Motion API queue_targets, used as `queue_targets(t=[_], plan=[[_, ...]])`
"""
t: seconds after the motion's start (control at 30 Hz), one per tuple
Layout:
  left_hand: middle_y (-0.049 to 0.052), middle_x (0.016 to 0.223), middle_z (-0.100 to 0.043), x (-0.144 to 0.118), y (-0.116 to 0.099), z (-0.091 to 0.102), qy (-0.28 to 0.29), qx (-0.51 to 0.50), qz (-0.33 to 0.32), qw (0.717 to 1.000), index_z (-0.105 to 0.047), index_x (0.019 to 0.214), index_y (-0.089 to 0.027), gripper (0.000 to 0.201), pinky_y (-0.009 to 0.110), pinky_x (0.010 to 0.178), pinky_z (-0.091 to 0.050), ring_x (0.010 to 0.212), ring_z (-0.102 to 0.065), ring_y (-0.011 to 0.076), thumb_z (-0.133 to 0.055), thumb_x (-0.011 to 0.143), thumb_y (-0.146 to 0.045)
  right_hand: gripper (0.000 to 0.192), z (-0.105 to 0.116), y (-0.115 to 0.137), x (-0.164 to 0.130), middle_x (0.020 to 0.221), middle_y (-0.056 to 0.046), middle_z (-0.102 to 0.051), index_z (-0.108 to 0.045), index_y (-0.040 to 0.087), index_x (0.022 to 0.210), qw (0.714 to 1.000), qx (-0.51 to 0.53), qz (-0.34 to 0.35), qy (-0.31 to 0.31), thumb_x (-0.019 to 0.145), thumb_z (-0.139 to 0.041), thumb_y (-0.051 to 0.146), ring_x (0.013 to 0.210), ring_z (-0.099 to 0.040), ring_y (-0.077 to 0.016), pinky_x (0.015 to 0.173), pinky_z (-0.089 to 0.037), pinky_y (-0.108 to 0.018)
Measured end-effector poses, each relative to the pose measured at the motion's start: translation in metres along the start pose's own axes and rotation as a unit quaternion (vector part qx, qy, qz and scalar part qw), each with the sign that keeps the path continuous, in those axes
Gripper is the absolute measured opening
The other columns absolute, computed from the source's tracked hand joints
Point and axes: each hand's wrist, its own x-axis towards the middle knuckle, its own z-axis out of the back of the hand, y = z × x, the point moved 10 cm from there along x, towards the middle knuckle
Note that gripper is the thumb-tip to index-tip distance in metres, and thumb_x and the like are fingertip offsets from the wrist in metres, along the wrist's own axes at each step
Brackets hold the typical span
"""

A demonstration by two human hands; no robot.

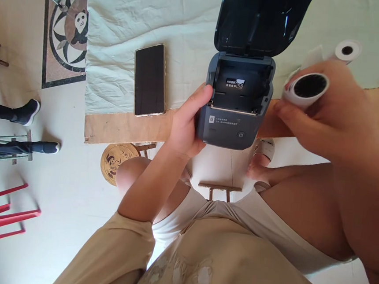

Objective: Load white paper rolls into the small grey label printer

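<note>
My left hand (189,120) is closed around the left side of a dark portable label printer (226,132), its thumb on the edge of the paper bay. The printer's black lid (256,24) stands wide open, and inside the bay (238,75) only a small printed sticker shows. To the right of the printer, my right hand (332,106) grips a white paper roll (301,101) with its hollow dark core turned up toward me. The roll is apart from the bay. A second white roll (348,50) is on the table beyond my right hand, partly hidden by it.
A smartphone (150,80) with a dark screen lies on the pale green tablecloth (127,17). The wooden table edge (127,130) runs in front of my knees. Below are a round stool (113,164), a red plastic chair (1,209) and another person's shoes (31,111).
</note>
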Motion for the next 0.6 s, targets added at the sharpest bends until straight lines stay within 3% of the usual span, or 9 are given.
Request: queue_targets(t=[0.07,0.13,0.2,0.33,0.47,0.53,0.6], plan=[[0.018,0.134,-0.096,0.000,-0.001,-0.006,0.064,-0.010,-0.012,0.998,-0.081,0.118,-0.019,0.036,0.063,0.143,-0.068,0.178,-0.074,0.0486,-0.065,0.124,-0.051,0.039,-0.010,0.004,0.001,0.131,-0.010,-0.083,-0.077,0.031,0.140,0.999,-0.007,0.020,0.044,0.109,-0.080,0.052,0.130,-0.082,-0.0321,0.109,-0.071,-0.055],[0.017,0.138,-0.095,-0.001,0.000,-0.008,0.112,-0.013,-0.018,0.993,-0.082,0.113,-0.020,0.029,0.061,0.143,-0.069,0.178,-0.074,0.0466,-0.076,0.120,-0.048,0.046,-0.014,0.002,-0.001,0.132,-0.008,-0.083,-0.075,0.032,0.148,0.998,-0.013,0.019,0.057,0.108,-0.080,0.054,0.118,-0.082,-0.0289,0.101,-0.069,-0.050],[0.014,0.137,-0.095,0.001,0.003,-0.001,0.112,-0.010,-0.013,0.994,-0.085,0.115,-0.021,0.028,0.059,0.136,-0.074,0.176,-0.076,0.0459,-0.080,0.119,-0.048,0.048,-0.009,-0.003,-0.004,0.129,-0.007,-0.084,-0.076,0.033,0.147,0.999,-0.031,0.008,0.030,0.107,-0.083,0.060,0.107,-0.080,-0.0261,0.094,-0.067,-0.047],[0.009,0.135,-0.095,0.004,0.011,0.007,0.092,0.013,0.010,0.996,-0.088,0.121,-0.026,0.033,0.051,0.122,-0.078,0.168,-0.082,0.0459,-0.085,0.115,-0.059,0.046,0.011,-0.014,-0.005,0.132,-0.007,-0.086,-0.076,0.033,0.138,0.994,-0.082,-0.032,-0.071,0.103,-0.094,0.057,0.112,-0.084,-0.0274,0.100,-0.069,-0.048],[0.008,0.128,-0.095,0.005,0.008,0.003,0.103,0.023,-0.008,0.994,-0.088,0.122,-0.025,0.036,0.048,0.114,-0.078,0.156,-0.089,0.0434,-0.077,0.119,-0.059,0.054,-0.012,-0.019,0.005,0.108,-0.004,-0.083,-0.071,0.035,0.147,0.994,-0.081,-0.071,0.016,0.100,-0.095,0.042,0.093,-0.079,-0.0264,0.086,-0.063,-0.044],[0.008,0.121,-0.095,0.004,0.006,0.000,0.111,0.020,-0.015,0.993,-0.088,0.121,-0.025,0.033,0.046,0.108,-0.078,0.147,-0.093,0.0417,-0.077,0.118,-0.056,0.070,-0.009,-0.013,0.005,0.123,-0.007,-0.087,-0.067,0.036,0.160,0.996,-0.070,-0.052,0.006,0.098,-0.098,0.042,0.102,-0.083,-0.0278,0.091,-0.067,-0.046],[0.009,0.116,-0.095,0.002,0.005,-0.004,0.122,0.019,-0.014,0.992,-0.087,0.122,-0.023,0.029,0.044,0.104,-0.077,0.138,-0.096,0.0404,-0.080,0.114,-0.050,0.079,0.009,-0.008,-0.001,0.149,-0.012,-0.085,-0.063,0.037,0.169,0.997,-0.046,-0.022,-0.056,0.100,-0.100,0.048,0.127,-0.086,-0.0312,0.108,-0.072,-0.053]])
